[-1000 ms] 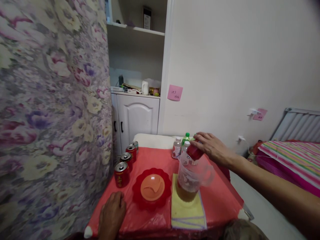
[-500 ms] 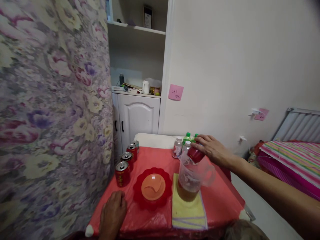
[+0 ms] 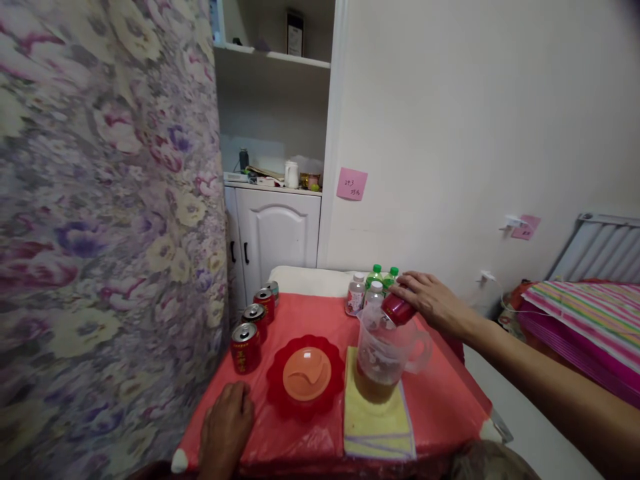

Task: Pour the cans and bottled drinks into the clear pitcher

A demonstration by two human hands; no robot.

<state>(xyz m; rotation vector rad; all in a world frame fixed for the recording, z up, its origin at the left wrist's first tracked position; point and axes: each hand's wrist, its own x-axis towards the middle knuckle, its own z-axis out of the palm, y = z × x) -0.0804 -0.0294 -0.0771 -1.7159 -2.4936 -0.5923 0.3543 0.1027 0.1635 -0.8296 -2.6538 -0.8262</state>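
The right hand [image 3: 425, 297] has its fingers wrapped round a red can [image 3: 399, 309] over the mouth of a clear jug [image 3: 383, 353]. The can is tipped — its long axis slants, top end pointing down and leftward into the jug. Brownish liquid sits in the jug, upright on a yellow cloth [image 3: 377, 430]. The left hand [image 3: 227, 423] rests on the table [image 3: 310, 313], fingers curled inward.

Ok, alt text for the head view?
The right hand holds a red can tilted over a translucent jug of brownish liquid on a yellow cloth. The left hand rests on the table near a red scalloped plate.
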